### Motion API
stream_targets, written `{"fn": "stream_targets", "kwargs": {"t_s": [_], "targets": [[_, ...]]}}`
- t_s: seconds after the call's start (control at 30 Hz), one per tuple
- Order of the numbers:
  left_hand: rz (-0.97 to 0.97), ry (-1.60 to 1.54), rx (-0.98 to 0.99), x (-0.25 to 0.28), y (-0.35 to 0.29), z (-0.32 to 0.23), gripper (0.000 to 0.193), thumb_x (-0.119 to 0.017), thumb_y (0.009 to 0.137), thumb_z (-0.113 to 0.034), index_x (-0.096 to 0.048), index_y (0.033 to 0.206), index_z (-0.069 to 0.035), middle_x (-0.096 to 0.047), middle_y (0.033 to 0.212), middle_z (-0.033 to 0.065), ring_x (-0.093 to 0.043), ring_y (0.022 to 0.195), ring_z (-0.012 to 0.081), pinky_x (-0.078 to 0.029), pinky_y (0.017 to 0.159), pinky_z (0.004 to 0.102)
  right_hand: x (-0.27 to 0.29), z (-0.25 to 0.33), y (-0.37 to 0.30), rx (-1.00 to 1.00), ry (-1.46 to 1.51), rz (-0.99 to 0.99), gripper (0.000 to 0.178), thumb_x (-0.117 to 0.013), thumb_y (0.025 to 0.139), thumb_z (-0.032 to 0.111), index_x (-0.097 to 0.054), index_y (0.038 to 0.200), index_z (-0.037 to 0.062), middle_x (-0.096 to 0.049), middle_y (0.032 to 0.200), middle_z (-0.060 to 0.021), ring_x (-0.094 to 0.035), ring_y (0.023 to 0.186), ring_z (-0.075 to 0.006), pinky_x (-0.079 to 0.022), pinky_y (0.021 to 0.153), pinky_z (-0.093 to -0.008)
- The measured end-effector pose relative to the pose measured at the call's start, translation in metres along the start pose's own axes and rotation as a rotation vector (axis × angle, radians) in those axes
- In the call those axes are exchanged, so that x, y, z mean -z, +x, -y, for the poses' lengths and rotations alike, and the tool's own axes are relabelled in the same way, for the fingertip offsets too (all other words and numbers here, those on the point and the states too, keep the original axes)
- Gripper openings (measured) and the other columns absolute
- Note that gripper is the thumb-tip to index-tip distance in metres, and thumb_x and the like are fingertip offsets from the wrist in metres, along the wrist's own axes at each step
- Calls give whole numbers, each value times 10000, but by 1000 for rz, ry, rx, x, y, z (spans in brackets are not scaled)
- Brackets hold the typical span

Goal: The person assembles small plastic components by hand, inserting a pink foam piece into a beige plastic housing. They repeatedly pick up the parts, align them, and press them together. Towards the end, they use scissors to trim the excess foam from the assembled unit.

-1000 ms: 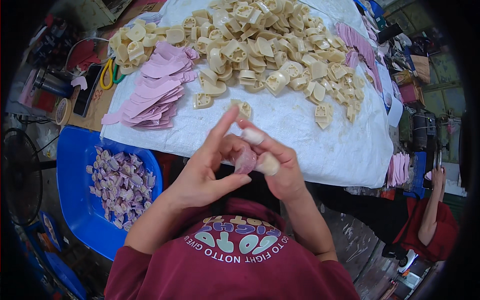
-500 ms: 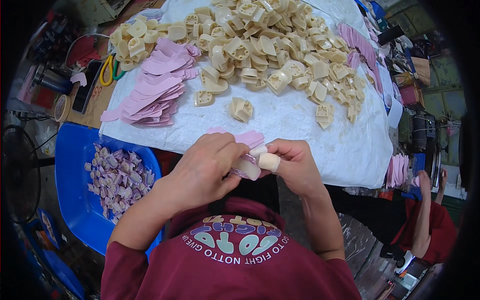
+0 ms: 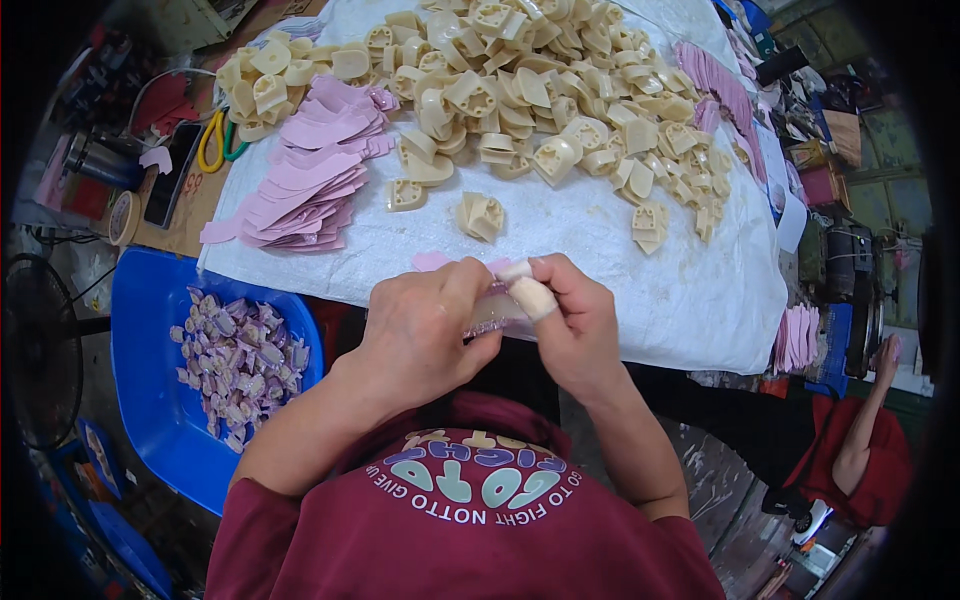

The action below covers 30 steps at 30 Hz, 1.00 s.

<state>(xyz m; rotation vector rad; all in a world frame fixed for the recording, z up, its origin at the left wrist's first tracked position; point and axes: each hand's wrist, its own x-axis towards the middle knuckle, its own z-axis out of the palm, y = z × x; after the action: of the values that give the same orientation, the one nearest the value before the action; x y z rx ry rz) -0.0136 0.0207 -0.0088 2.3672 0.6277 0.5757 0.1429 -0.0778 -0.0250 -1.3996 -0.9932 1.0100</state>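
Observation:
Between both hands, at the near edge of the white cloth (image 3: 380, 275), is a cream shoe heel (image 3: 495, 308) with pink glittery covering along its edges. My left hand (image 3: 425, 315) grips it from the left, fingers bent over the top and thumb beneath. My right hand (image 3: 580, 325) pinches its right end; thumb and index finger wear pale finger covers (image 3: 533, 298). The fingers hide much of the heel. Just behind the hands lie pink cut pieces (image 3: 432, 261). A lone cream heel (image 3: 480, 217) sits farther back.
Bare cream heels (image 3: 540, 90) are heaped at the back, beside a fanned stack of pink pieces (image 3: 310, 180). Scissors (image 3: 212, 140) and a phone (image 3: 172, 175) lie left. Below them, a blue basin (image 3: 150, 420) holds covered heels (image 3: 245, 365). A co-worker (image 3: 870, 450) is at right.
My left hand has turned, its thumb now lower and straighter under the heel. My right thumb has moved up onto the heel, and less of the heel shows. The co-worker's arm has shifted.

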Motion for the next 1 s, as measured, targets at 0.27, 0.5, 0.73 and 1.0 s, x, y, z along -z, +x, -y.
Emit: {"fn": "stream_targets", "kwargs": {"t_s": [0.27, 0.5, 0.73, 1.0], "targets": [[-125, -203, 139, -14, -2, -2, 365, -799, 670, -117, -566, 920, 12, -649, 738, 99, -630, 610, 125, -494, 551, 251, -7, 2, 5, -16, 250, -59, 170, -548, 949, 97, -631, 1062, -1, -647, 956, -24, -578, 876, -78, -473, 782, -235], [-238, -478, 305, -24, 4, 2, 368, -807, 670, -112, -540, 886, 19, -653, 750, 88, -609, 651, 87, -488, 577, 228, -10, -4, 10, -112, 509, -76, 232, -538, 953, 91, -607, 1136, -33, -647, 953, -31, -577, 857, -81, -475, 764, -227], [-284, -455, 329, -34, 1, 9, 362, -819, 660, -168, -555, 849, -8, -624, 690, 87, -610, 570, 147, -491, 529, 282, -25, 0, 8, 2, 62, -154, 212, -556, 923, 23, -596, 1120, -43, -630, 977, -64, -579, 871, -102, -483, 754, -245], [131, -911, 319, 5, -2, 25, 248, -726, 785, -26, -589, 989, 10, -607, 851, 5, -548, 760, 63, -445, 673, 212, -9, 4, 1, 225, -172, -10, 191, -563, 913, 22, -602, 1084, -53, -655, 931, -89, -615, 759, -145, -508, 670, -263]]}}
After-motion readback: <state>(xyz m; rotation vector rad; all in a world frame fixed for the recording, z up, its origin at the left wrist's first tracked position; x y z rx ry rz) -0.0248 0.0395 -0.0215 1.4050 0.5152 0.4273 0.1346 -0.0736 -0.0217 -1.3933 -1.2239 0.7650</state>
